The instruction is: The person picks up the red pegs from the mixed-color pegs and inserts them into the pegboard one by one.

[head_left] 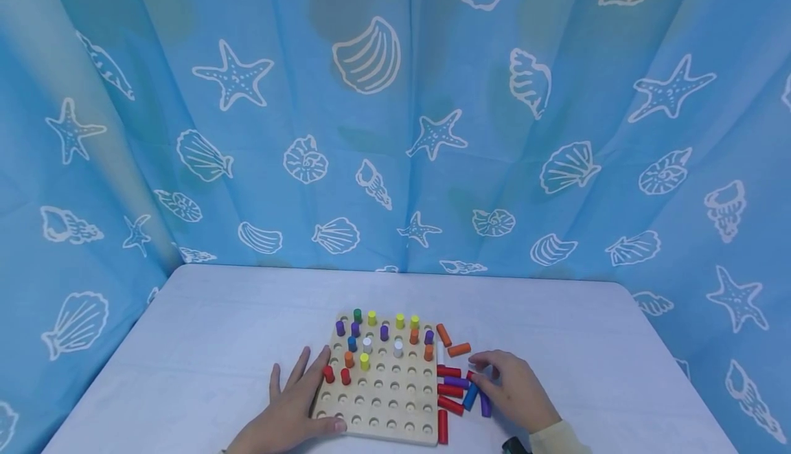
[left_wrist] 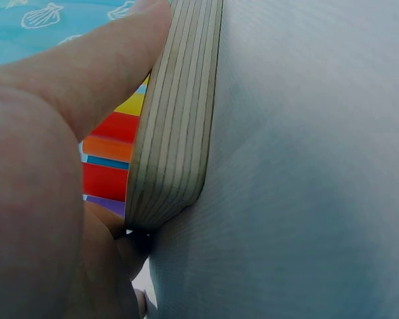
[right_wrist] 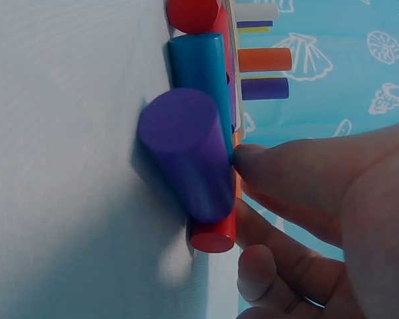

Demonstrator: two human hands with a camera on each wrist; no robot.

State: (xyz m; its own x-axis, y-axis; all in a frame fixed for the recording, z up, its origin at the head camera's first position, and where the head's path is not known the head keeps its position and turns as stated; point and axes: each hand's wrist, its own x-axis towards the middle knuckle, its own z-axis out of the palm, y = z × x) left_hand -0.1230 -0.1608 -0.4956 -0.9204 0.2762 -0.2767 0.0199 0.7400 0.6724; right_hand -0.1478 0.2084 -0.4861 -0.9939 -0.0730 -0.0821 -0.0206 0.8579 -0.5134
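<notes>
A square wooden pegboard (head_left: pixel 395 399) lies on the white table, with colored wooden pegs upright in many of its holes, mostly toward the back. My left hand (head_left: pixel 295 402) rests along the board's left edge, fingers spread, the thumb on its near left corner. In the left wrist view the thumb lies against the board's layered side (left_wrist: pixel 176 119). My right hand (head_left: pixel 516 389) hovers over the loose pegs, thumb and index finger apart. Close to its fingertips lie a blue peg (right_wrist: pixel 199 63), a purple peg (right_wrist: pixel 193 159) and a red peg (right_wrist: pixel 213 238). Whether the thumb touches one is unclear.
Loose pegs lie along the board's right side, among them a red peg (head_left: pixel 442 426) and an orange peg (head_left: pixel 459 349). A blue curtain (head_left: pixel 383 131) with white shells hangs behind the table (head_left: pixel 587 344). A dark object (head_left: pixel 514 446) shows beside my right wrist.
</notes>
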